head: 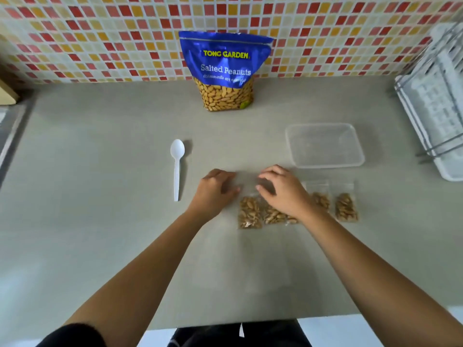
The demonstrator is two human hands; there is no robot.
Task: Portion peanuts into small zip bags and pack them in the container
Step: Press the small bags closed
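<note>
The left hand and right hand sit at the clear tops of two filled zip bags lying side by side on the counter. Both hands' fingers are curled, but whether they pinch the plastic cannot be told. Two more bags lie near the container.

Half covered by the right hand: one bag of peanuts. Cut by the right edge, blurred: wire rack.

Four filled zip bags, one big peanut bag, one spoon, one container.
</note>
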